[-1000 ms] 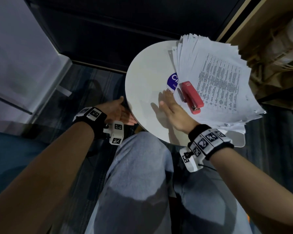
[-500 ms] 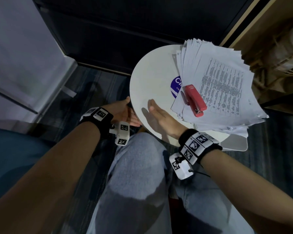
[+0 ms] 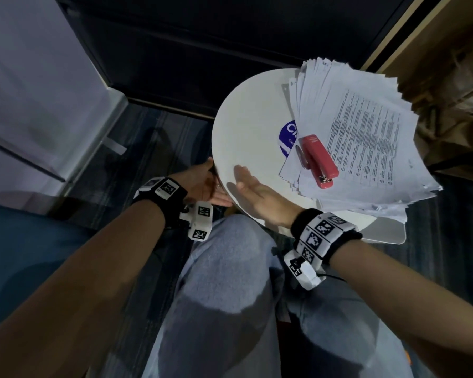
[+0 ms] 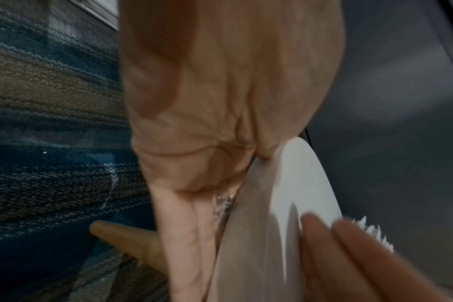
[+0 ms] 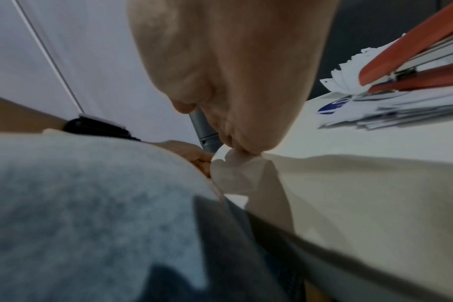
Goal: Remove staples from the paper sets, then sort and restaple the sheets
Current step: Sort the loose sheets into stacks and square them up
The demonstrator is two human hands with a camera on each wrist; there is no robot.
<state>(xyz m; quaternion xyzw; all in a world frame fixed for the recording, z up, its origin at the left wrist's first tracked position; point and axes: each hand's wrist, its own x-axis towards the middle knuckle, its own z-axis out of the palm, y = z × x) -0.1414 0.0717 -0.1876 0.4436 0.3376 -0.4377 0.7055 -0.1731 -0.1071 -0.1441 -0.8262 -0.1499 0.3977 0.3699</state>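
your right hand point(image 3: 253, 188) lies flat, fingers straight, on the table point(image 3: 246, 126); left hand point(image 3: 202, 184) cups loose staples point(image 4: 223, 206) at the rim. the papers point(image 3: 366, 137) under the stapler point(image 3: 318, 160) are floppy and slippery, so pinch one stapled corner.

A round white table point(image 3: 246, 126) stands on striped carpet point(image 3: 153, 148).

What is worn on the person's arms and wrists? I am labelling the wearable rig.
Both forearms are bare, with no sleeves. The left hand and right hand each have a black wristband carrying white square tiles with black coded markers. A white marker-covered block hangs under each wrist; a thin black cable trails from the right one.
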